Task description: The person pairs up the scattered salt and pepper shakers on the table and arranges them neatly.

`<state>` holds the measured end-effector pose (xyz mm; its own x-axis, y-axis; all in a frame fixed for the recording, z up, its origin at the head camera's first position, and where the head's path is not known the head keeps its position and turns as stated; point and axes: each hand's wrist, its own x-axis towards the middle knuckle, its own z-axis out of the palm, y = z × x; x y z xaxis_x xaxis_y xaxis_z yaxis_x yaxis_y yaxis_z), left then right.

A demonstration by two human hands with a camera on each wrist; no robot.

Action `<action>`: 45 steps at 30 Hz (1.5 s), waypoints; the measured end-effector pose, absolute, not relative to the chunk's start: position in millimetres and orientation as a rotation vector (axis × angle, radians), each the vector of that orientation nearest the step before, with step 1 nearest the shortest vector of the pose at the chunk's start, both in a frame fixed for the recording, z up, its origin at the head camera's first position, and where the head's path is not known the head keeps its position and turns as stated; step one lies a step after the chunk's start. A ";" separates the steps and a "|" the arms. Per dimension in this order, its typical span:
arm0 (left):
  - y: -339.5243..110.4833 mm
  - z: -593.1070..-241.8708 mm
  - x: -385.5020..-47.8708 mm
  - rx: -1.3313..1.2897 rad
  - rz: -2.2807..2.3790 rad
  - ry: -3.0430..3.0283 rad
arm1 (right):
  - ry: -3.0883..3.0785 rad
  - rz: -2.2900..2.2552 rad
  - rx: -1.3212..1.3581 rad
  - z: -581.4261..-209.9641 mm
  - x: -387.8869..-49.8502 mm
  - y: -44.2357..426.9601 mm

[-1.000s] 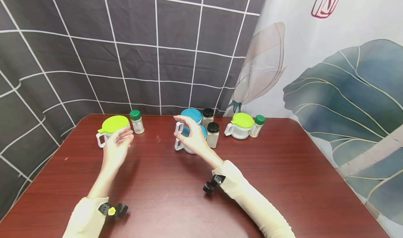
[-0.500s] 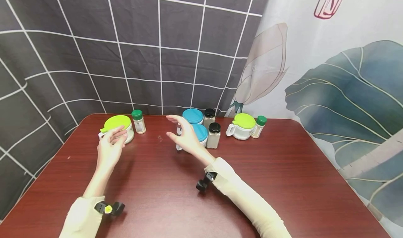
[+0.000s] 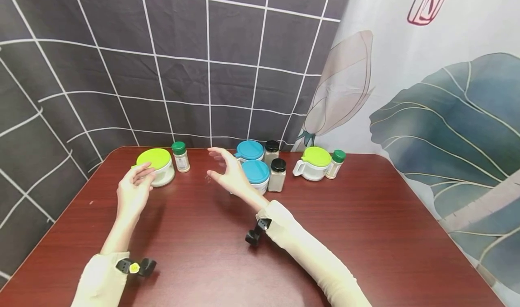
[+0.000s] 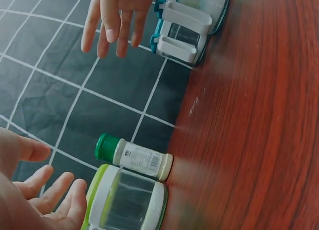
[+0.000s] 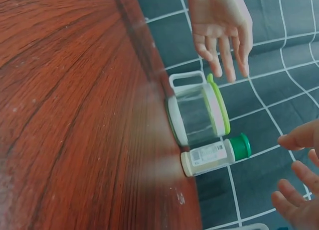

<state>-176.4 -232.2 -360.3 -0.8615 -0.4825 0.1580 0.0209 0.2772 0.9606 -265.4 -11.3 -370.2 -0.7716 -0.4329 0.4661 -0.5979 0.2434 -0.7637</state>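
Observation:
My left hand (image 3: pixel 133 193), fingers relaxed, hovers in front of a clear seasoning jar with a lime-green lid (image 3: pixel 156 158) and holds nothing. Just right of that jar stands a small shaker with a green cap (image 3: pixel 181 157); the right wrist view shows both, with the jar's white handle (image 5: pixel 187 80). My right hand (image 3: pixel 233 175) hangs with spread fingers left of two blue-lidded jars, the near one (image 3: pixel 257 172) and the far one (image 3: pixel 249 150). It partly hides the near jar, and its fingers are around nothing. White handles (image 4: pixel 187 17) of these jars show in the left wrist view.
Two black-capped spice bottles, one near (image 3: pixel 277 176) and one far (image 3: pixel 271 152), stand right of the blue-lidded jars. Farther right are another lime-lidded jar (image 3: pixel 313 165) and green-capped shaker (image 3: pixel 335 165). The reddish-brown table (image 3: pixel 203 253) backs onto a grey gridded cloth (image 3: pixel 178 72).
Both hands have drifted left and slightly back, the right one away from the blue-lidded jars' handles. The jars and bottles keep their places on the table; the view has shifted slightly.

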 end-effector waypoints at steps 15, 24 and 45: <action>-244.3 -359.7 -178.5 0.515 -1.582 -2.106 | -2.436 1.534 0.936 -368.1 -274.7 -34.2; -253.6 -359.0 -179.8 0.597 -1.528 -2.142 | -2.438 1.573 0.922 -373.8 -281.0 -44.4; -269.0 -361.6 -189.6 0.772 -1.441 -2.217 | -2.452 1.691 0.766 -379.1 -297.4 -75.7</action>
